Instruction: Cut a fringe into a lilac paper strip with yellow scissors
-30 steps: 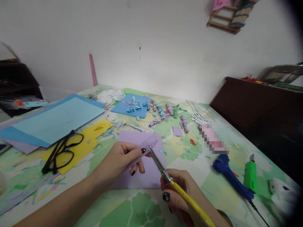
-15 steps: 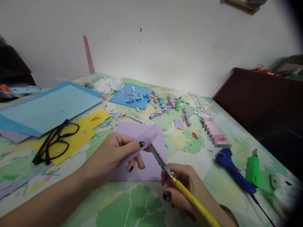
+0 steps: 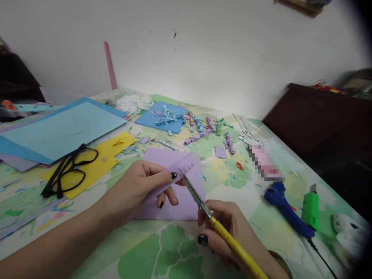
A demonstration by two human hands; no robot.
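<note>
Lilac paper (image 3: 183, 163), fringed slightly further as cutting advances, is pinched by the left hand (image 3: 143, 181), scissors (image 3: 222, 231) gripped by the curled right hand (image 3: 232, 217).

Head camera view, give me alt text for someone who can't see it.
A left hand pinches a purple paper strip, and the right hand holds yellow-handled scissors, tips at short cuts in it. A purple sheet lies beneath; black glasses lie left, a blue glue gun and green cutter right.
</note>
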